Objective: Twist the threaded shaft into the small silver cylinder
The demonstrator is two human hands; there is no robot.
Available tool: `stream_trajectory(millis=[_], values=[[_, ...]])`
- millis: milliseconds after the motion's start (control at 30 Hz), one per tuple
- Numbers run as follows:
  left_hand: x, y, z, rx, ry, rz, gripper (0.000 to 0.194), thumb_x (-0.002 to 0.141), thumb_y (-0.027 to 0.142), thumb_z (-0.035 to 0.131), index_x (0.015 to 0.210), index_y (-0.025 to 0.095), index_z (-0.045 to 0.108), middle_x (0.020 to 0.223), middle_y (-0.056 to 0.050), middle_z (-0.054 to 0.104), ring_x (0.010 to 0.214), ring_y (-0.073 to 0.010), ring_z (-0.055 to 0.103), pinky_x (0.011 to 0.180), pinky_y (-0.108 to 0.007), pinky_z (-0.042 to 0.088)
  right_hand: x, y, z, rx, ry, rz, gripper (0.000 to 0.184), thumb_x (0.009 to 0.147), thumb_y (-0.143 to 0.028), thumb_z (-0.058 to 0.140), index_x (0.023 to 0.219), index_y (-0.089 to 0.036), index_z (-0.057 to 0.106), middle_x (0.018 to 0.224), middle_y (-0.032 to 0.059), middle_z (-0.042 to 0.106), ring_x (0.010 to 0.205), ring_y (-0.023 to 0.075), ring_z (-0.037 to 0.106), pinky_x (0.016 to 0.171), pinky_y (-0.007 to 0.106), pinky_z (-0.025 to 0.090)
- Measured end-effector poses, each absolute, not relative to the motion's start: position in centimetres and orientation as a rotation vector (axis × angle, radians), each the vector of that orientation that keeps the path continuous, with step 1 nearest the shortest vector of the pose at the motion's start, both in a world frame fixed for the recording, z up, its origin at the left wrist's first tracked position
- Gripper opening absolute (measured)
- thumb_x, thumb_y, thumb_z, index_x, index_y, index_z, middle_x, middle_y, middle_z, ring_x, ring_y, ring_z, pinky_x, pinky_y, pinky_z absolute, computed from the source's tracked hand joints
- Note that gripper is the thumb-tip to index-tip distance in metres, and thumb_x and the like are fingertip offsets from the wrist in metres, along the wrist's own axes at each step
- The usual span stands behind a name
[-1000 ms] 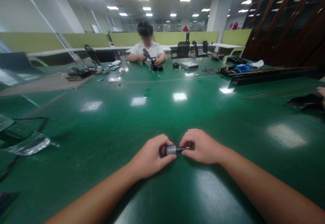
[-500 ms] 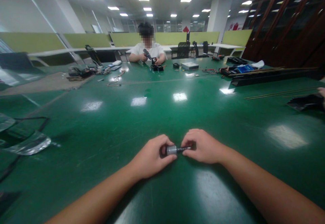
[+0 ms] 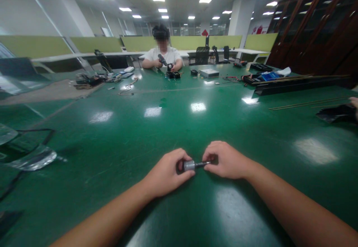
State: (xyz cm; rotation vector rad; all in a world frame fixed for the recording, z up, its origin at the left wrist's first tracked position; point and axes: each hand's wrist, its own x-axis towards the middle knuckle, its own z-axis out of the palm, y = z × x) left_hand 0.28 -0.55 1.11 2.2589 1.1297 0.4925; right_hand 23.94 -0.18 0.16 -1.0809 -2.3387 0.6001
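Observation:
My left hand (image 3: 170, 172) is closed round a small silver cylinder (image 3: 189, 165), which lies on its side just over the green table, thumb along its near edge. The cylinder's dark left end is partly hidden in the palm. From its right side sticks a thin, dark metal shaft (image 3: 199, 164) with a shiny tip. The thumb and fingertips of my right hand (image 3: 223, 161) are curled together at that tip, and they partly hide it. I cannot tell exactly what kind of part the cylinder is.
Across the green table (image 3: 179, 127) a person (image 3: 162, 55) holds a power drill (image 3: 162, 59) over black parts. Clear plastic film (image 3: 33, 159) lies at left. Thin rods (image 3: 302, 104), a black channel (image 3: 279, 87) and a black bag (image 3: 337, 112) lie at right, near another person's hand (image 3: 354, 101).
My right hand has slid slightly to the right along the shaft, so a little more of it shows. My left hand and the cylinder have stayed in place.

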Motion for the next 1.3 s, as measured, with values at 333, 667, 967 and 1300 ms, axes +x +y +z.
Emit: stream_trajectory(millis=[333,667,967,1300], values=[[0.3,-0.6,1.0,2.256,1.126,0.505,0.016,0.080,0.027,0.069,0.091,0.017,0.062,0.079,0.000,0.060,0.069,-0.0149,0.057,0.063,-0.025,0.042,24.3,0.0,0.4,-1.096,-2.353,0.601,0.008,0.072,-0.014,0.070,0.078,-0.018,0.070,0.073,0.0001,0.067,0.070,0.0141,0.060,0.072,0.027,0.044],[0.3,-0.5,0.9,2.274,1.122,0.496,0.017,0.080,0.027,0.069,0.092,0.017,0.062,0.079,0.000,0.059,0.069,-0.0148,0.056,0.063,-0.025,0.042,24.5,0.0,0.3,-1.109,-2.353,0.613,0.007,0.072,-0.015,0.070,0.078,-0.018,0.070,0.072,-0.0002,0.066,0.068,0.0134,0.058,0.070,0.026,0.043],[0.3,-0.5,1.0,2.277,1.121,0.488,0.016,0.081,0.027,0.069,0.093,0.017,0.063,0.080,0.000,0.059,0.070,-0.0149,0.056,0.063,-0.025,0.042,25.1,0.3,0.4,-1.119,-2.365,0.656,0.006,0.071,-0.017,0.070,0.077,-0.018,0.070,0.071,-0.0004,0.066,0.068,0.0131,0.059,0.068,0.025,0.044],[0.2,-0.6,0.9,2.274,1.126,0.487,0.016,0.081,0.027,0.069,0.092,0.017,0.063,0.079,0.001,0.059,0.069,-0.0146,0.056,0.063,-0.025,0.042,25.5,0.3,0.6,-1.176,-2.373,0.678,0.007,0.071,-0.017,0.069,0.077,-0.018,0.071,0.072,0.0002,0.067,0.068,0.0135,0.060,0.065,0.025,0.045]])
